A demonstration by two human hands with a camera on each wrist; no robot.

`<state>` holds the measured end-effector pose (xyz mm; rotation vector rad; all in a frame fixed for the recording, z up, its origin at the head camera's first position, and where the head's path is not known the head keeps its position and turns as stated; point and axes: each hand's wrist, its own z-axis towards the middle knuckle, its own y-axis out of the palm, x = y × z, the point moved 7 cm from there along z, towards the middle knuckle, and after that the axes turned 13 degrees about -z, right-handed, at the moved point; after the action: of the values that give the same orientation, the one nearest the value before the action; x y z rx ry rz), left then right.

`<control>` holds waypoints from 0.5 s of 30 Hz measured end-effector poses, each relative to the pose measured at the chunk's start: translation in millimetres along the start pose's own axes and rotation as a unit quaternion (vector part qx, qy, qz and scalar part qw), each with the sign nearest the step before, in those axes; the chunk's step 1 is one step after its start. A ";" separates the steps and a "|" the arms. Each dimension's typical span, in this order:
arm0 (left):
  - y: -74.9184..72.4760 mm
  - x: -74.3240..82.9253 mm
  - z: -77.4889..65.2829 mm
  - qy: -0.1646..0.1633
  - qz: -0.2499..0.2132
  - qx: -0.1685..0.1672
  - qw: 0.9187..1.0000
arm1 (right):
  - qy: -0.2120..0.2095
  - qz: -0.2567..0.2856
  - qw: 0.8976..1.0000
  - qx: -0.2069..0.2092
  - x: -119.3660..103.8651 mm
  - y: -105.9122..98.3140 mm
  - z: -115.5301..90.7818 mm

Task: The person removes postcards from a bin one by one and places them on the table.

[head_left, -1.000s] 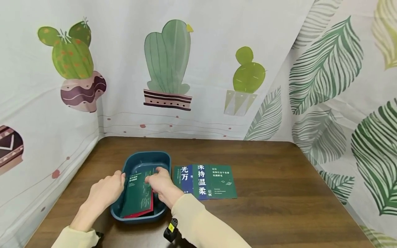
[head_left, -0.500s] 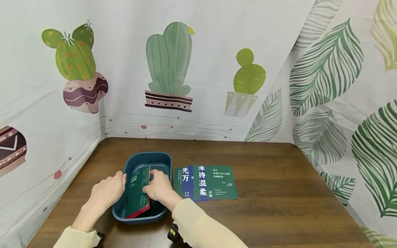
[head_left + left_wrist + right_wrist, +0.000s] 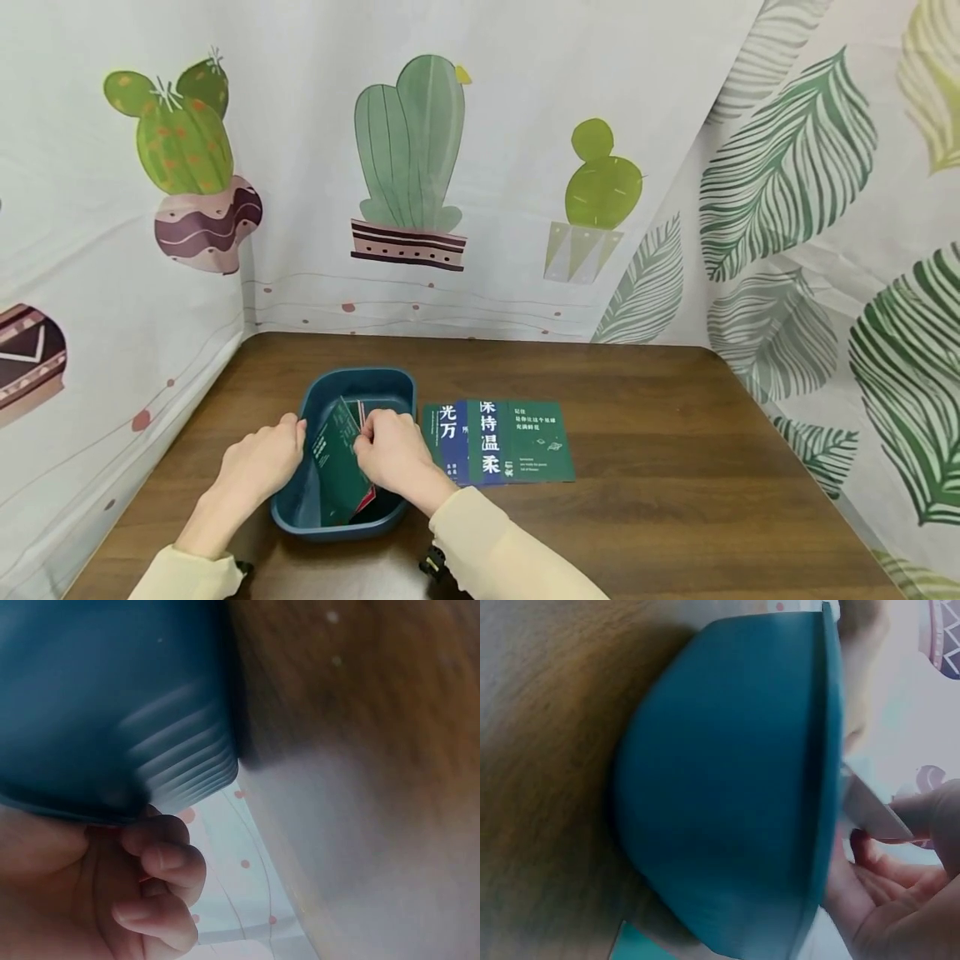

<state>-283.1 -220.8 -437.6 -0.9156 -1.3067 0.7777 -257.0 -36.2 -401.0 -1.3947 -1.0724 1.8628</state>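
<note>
A dark blue plastic basin [image 3: 360, 380] stands on the left of the table. My left hand [image 3: 262, 457] grips its left rim; in the left wrist view, curled fingers [image 3: 174, 862] show under the edge. Inside the basin, my right hand [image 3: 396, 450] pinches the right side of a green card [image 3: 339, 471] printed with white characters, which stands tilted. A strip of red card [image 3: 366, 500] peeks out behind it. The right wrist view shows the pale edge of a card [image 3: 877, 814] between thumb and fingers, above the basin's rim. The basin's wall hides the rest.
Right of the basin, overlapping green and blue cards [image 3: 540, 442] lie fanned on the brown wooden table [image 3: 675, 467]. A white cloth [image 3: 510, 167] with printed cacti and leaves hangs behind the table and along its sides.
The right hand has moved from over the cards to their right edge, tilting the green card up and turning it. The left hand has stayed on the rim.
</note>
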 end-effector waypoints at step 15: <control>-0.4 0.1 -0.9 0.005 -0.001 0.008 1.000 | 0.029 0.082 0.996 -0.005 22.0 -16.5 -4.9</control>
<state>-282.1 -221.0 -437.3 -0.9048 -1.2896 0.7803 -259.2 -8.5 -398.5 -1.5751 -0.9643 1.9202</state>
